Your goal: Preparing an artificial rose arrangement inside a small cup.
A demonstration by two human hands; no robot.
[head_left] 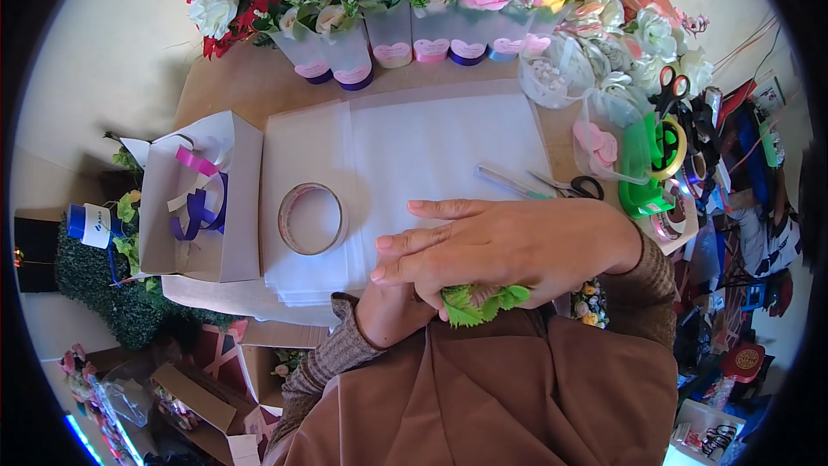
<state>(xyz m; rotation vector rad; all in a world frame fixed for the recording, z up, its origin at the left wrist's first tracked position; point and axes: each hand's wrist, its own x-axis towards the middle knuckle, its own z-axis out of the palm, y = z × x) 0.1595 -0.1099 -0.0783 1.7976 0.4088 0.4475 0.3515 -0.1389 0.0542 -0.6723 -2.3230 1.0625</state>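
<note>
Because the green leaves at seven o'clock from our right hand seem light and easily creased, we'd pinch their base, though whether that or our mostly hidden left hand grasps them, we cannot tell.

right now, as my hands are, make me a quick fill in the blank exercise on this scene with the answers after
1. The leaves showing below the right hand are ____ in colour.
2. In the picture, the open white box stands to the ____ of the tape roll.
3. The purple ribbon lies ____ that box.
4. The scissors nearest the right hand have ____ handles.

Missing words: green; left; inside; black.
</note>
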